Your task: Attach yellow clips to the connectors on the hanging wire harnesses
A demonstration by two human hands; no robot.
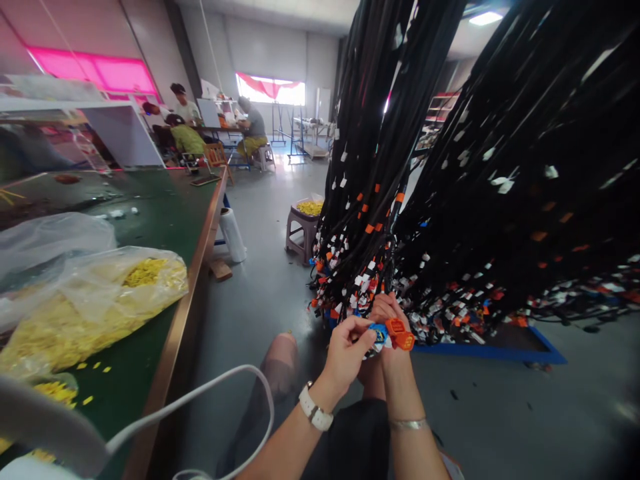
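Observation:
My left hand pinches a blue connector between thumb and fingers. Right beside it, an orange connector lies against the palm side of my right hand, whose fingers curl around the wires behind. Both connectors sit at the end of black wire harnesses that hang in a thick bundle in front of me. White and orange tags and many small connectors crowd the lower ends of the bundle. Exactly how my right fingers grip the wires is partly hidden.
On the left, a green table carries plastic bags of small yellow parts. A white cable loops near my left arm. A stool with yellow parts stands ahead. A blue frame lies under the harnesses. Several people sit farther back.

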